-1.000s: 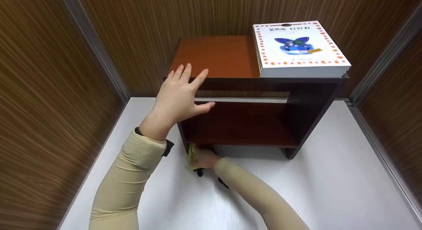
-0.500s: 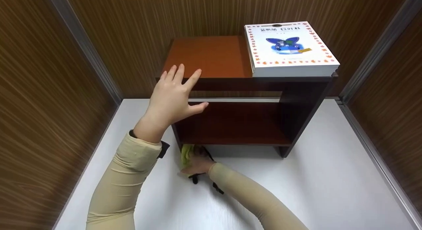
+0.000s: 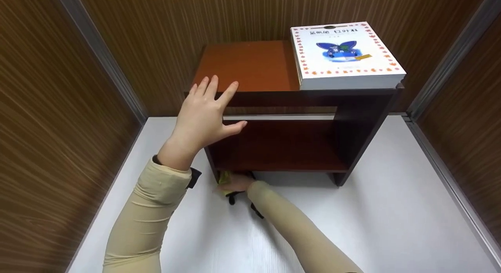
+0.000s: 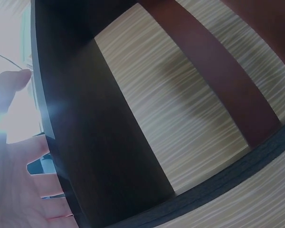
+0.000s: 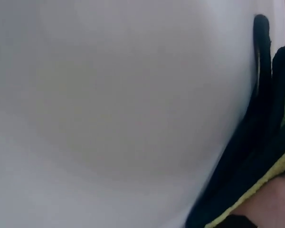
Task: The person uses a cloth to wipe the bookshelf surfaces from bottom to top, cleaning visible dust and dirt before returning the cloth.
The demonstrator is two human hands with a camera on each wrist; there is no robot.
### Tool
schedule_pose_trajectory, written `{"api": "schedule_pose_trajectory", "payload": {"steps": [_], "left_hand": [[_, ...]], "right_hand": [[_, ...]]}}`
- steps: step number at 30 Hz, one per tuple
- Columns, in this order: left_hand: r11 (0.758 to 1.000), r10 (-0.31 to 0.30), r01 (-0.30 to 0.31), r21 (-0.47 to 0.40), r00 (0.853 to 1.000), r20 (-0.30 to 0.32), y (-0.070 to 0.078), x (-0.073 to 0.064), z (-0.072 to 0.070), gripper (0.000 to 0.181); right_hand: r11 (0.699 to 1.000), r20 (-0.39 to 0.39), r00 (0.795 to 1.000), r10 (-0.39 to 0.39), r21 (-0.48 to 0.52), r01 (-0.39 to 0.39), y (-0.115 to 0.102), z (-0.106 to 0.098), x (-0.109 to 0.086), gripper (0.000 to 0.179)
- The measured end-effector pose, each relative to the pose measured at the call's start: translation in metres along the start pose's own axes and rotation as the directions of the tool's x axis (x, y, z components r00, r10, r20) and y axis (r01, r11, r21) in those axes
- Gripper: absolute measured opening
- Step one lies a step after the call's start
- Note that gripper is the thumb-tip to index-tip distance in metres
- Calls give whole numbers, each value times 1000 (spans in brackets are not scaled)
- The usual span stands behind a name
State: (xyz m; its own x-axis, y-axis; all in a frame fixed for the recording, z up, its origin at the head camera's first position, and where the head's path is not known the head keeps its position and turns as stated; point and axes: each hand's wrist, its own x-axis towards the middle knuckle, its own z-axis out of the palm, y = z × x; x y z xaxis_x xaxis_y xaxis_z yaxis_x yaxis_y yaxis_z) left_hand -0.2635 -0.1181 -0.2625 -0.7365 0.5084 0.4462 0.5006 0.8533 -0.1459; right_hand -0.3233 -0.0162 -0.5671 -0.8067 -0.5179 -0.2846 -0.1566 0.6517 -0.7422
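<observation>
Under and left of my right hand (image 3: 240, 183), the nearer one, lay the yellow-green cloth (image 5: 251, 154), low at the left of the shelf (image 3: 250, 65); whether I pinched it, I couldn't tell. My left hand (image 3: 199, 114) was spread.

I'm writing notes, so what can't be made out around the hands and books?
Right hand: fingers blurred, head view; cut off by right edge, right wrist view.
Yellow cloth: full shape hidden by that hand, head view; cut by the right edge, right wrist view.
Left hand: any fingertip contact, hidden by the dark side panel, left wrist view.
Top book: title blurred, head view.
</observation>
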Motion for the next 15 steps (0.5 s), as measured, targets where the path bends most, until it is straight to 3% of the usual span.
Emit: {"api": "schedule_pose_trajectory", "payload": {"steps": [6,12,15], "left_hand": [[1000,-1,1,12,998,56,0,3,-4,82],[1000,-9,10,-5,994,106,1,4,-4,85],[1000,-19,20,-7,994,105,0,1,-3,85]], "right_hand": [[1000,70,998,2,10,-3,-2,-13,-5,92],[992,161,987,10,-125,10,2,-14,-18,96],[984,176,983,-46,-163,75,2,-6,-24,92]]}}
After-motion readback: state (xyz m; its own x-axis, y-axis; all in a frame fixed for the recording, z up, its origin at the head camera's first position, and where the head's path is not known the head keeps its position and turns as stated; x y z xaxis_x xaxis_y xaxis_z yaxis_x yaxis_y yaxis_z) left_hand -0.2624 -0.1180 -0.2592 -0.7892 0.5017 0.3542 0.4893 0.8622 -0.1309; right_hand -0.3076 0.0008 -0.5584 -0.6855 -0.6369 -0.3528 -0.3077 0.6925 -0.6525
